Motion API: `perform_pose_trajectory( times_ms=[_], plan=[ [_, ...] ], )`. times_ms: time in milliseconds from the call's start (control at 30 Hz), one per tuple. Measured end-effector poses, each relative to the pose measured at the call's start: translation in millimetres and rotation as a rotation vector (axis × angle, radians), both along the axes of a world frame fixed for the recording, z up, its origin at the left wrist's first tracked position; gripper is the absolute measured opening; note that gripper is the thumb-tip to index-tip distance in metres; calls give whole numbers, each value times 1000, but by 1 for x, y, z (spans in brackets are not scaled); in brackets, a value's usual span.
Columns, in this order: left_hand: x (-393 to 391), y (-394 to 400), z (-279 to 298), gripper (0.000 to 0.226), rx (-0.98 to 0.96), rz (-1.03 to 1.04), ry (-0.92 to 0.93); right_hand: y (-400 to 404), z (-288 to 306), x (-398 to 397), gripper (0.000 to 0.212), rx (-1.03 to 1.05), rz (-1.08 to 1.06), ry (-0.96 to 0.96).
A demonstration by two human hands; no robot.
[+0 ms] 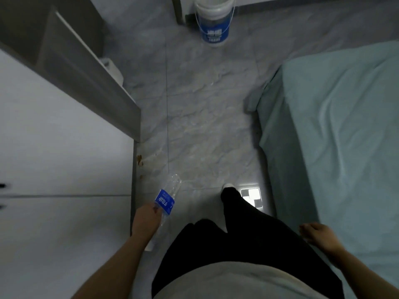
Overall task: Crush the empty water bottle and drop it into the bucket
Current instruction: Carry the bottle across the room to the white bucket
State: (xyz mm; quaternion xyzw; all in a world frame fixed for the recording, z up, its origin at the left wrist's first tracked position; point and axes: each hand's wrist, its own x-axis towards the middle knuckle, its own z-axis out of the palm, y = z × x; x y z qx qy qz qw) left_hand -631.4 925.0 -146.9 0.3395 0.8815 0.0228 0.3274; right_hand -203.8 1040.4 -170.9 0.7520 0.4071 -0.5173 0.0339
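My left hand (146, 221) grips a clear plastic water bottle (166, 200) with a blue label, low at the left of my body. The bottle points forward and looks whole, not flattened. Its lower end with a white cap pokes out below my hand. My right hand (317, 235) hangs at my right side with fingers loosely apart and nothing in it. The bucket (214, 22), white with a blue band and a wire handle, stands on the floor far ahead, at the top of the view, well apart from both hands.
A white cabinet (60, 147) with a grey edge lines the left side. A bed with a teal sheet (336, 130) fills the right. Grey marble floor tiles (200, 108) run between them towards the bucket. My dark trouser leg and white shoe (228, 186) step forward.
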Motion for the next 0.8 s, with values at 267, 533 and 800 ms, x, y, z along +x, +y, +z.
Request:
perform_pose_trajectory(
  times_ms=[267, 533, 800],
  plan=[
    [-35, 116, 9, 26, -31, 104, -19, 224, 31, -84, 28, 131, 75, 82],
    [-115, 275, -5, 25, -64, 94, -27, 359, 24, -154, 28, 82, 36, 43],
    [-183, 487, 14, 27, -3, 7, -13, 461, 31, -188, 32, -26, -100, -47]
  ],
)
